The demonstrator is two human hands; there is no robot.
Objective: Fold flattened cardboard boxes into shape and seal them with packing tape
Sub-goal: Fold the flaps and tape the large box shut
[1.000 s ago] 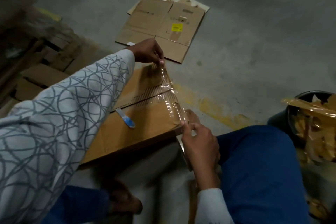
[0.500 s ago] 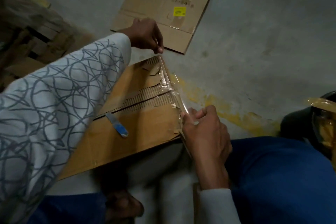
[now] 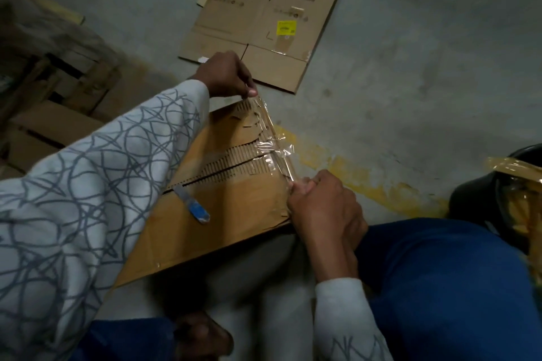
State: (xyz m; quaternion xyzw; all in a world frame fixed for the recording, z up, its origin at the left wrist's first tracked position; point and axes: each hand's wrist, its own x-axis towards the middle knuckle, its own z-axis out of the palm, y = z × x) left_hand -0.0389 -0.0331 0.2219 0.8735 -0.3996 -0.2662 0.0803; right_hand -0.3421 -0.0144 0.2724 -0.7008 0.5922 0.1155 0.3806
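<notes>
A brown cardboard box (image 3: 223,214) stands in front of me, its top flaps meeting at a torn, ragged seam. A strip of clear packing tape (image 3: 272,138) runs along the box's right edge. My left hand (image 3: 225,75) pinches the tape's far end at the box's far corner. My right hand (image 3: 322,208) grips the near end of the tape at the right corner, fingers curled. A blue-handled cutter (image 3: 193,206) lies on the box top.
A flattened cardboard box (image 3: 258,26) with a yellow label lies on the concrete floor beyond. Stacked cardboard and wooden pieces (image 3: 52,102) sit at the left. A dark bin (image 3: 481,193) holding crumpled tape is at the right. My knees in blue trousers frame the box.
My left hand came back down and took the tape's far end at the corner. My right hand stayed at the near corner, still gripping the tape.
</notes>
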